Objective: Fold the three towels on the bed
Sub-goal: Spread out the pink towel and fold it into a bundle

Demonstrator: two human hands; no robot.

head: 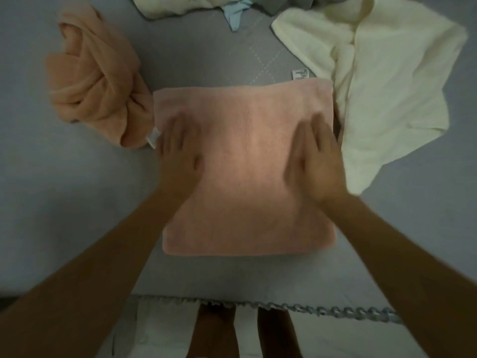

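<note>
bedding [64, 202] in grey is lying under everything. pink towel [245, 182], folded into a flat square, is sitting at the middle. cream towel [387, 94] is lying loose, touching its right edge; peach towel [98, 78] is bunched at its upper left corner. your left hand [178, 148] and right hand [317, 156] are pressing flat on the pink towel, fingers straight, well apart.

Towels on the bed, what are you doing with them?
A person is folding towels. Both hands lie flat on the pink towel, already a neat rectangle in the middle of the grey bed: the left hand near its left edge, the right hand near its right edge. The peach towel sits bunched up to the left, and the cream towel lies rumpled to the right. Those two still need folding.
</note>
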